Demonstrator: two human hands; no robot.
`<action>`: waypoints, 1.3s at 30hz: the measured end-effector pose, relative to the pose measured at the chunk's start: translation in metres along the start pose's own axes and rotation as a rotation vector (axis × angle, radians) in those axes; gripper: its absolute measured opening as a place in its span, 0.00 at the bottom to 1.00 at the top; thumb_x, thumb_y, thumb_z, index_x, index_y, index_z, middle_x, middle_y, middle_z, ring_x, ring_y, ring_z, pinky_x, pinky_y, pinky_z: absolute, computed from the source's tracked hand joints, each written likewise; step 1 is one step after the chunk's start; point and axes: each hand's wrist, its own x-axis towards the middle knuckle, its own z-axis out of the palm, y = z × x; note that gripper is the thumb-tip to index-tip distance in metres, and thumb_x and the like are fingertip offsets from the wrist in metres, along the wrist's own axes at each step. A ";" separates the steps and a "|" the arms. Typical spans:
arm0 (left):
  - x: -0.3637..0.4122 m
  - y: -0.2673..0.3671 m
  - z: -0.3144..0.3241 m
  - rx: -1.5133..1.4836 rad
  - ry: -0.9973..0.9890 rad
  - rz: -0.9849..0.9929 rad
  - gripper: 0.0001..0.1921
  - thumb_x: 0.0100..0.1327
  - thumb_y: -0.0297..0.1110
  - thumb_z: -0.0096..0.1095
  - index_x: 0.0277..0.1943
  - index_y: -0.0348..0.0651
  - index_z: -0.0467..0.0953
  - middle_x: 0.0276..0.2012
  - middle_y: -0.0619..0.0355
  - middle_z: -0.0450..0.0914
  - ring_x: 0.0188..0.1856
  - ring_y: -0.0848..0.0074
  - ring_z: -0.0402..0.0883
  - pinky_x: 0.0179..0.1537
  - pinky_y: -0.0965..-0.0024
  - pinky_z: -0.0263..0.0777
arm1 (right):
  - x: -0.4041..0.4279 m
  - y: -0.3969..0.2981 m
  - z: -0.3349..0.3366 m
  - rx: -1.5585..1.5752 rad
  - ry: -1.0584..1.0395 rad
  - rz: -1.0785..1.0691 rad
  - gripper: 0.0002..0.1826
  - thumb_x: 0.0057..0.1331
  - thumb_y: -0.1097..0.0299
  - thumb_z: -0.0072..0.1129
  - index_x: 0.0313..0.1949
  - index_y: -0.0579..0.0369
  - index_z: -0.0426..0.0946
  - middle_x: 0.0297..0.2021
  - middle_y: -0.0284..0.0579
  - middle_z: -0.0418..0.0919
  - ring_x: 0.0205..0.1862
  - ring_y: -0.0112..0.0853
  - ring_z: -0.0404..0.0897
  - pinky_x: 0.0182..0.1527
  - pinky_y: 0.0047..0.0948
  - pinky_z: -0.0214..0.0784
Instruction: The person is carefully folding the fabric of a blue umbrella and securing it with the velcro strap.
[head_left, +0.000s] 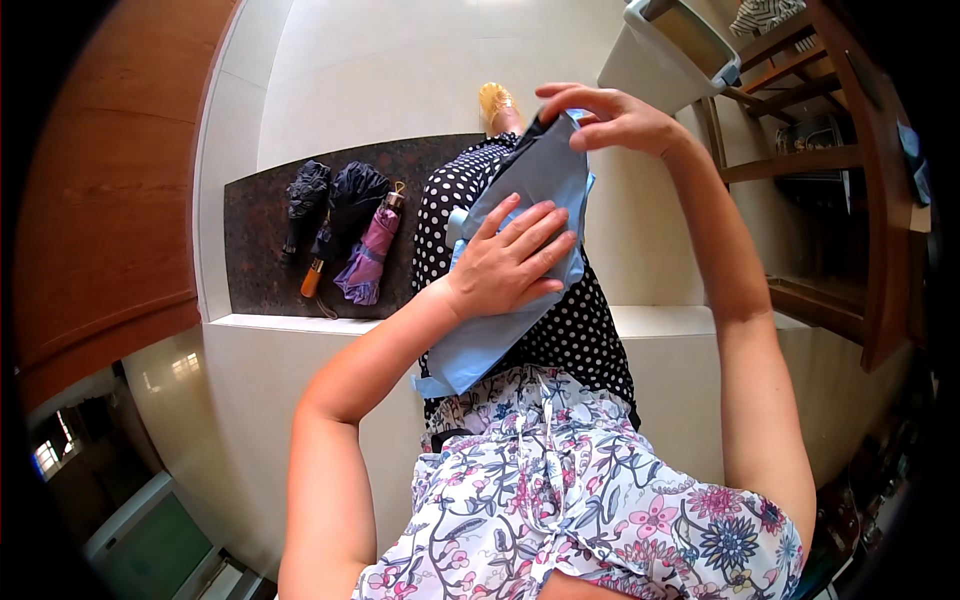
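Across my lap lies a loosely folded light blue umbrella (480, 341), its canopy grey-blue on the upper face. My left hand (514, 259) rests flat on the canopy with its fingers spread, pressing it against my thigh. At the canopy's far end, my right hand (585, 120) has its thumb and curled fingers around the fabric edge. A pale rounded end piece (455, 226) sticks out on the left side, beyond my left wrist. A light blue strap (433, 387) hangs at the near end.
Left of my leg, a dark speckled stone slab (255, 217) holds a purple-pink folded umbrella (371, 255), a black umbrella with a wooden handle (356, 191) and another black umbrella (306, 191). A grey plastic bin (645, 75) and wooden furniture (874, 187) stand at right.
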 end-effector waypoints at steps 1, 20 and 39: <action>0.003 0.000 -0.005 -0.025 0.073 -0.020 0.25 0.65 0.48 0.52 0.59 0.43 0.67 0.60 0.50 0.68 0.64 0.62 0.65 0.67 0.54 0.47 | 0.004 -0.009 -0.005 -0.006 -0.004 -0.001 0.19 0.56 0.65 0.64 0.48 0.55 0.76 0.58 0.45 0.70 0.57 0.31 0.69 0.55 0.32 0.63; 0.012 -0.025 -0.016 -0.923 0.531 -0.828 0.14 0.71 0.36 0.50 0.30 0.36 0.71 0.23 0.66 0.70 0.27 0.86 0.65 0.27 0.78 0.61 | -0.021 -0.145 0.026 -0.878 -0.191 -0.050 0.10 0.48 0.74 0.64 0.27 0.58 0.70 0.26 0.45 0.72 0.32 0.45 0.72 0.37 0.37 0.65; 0.019 -0.022 -0.014 -1.263 0.512 -0.447 0.05 0.62 0.21 0.59 0.41 0.35 0.78 0.49 0.58 0.74 0.49 0.80 0.74 0.50 0.77 0.70 | -0.011 -0.143 0.029 -0.495 -0.008 -0.113 0.07 0.55 0.76 0.63 0.33 0.59 0.75 0.42 0.44 0.78 0.41 0.34 0.76 0.39 0.28 0.69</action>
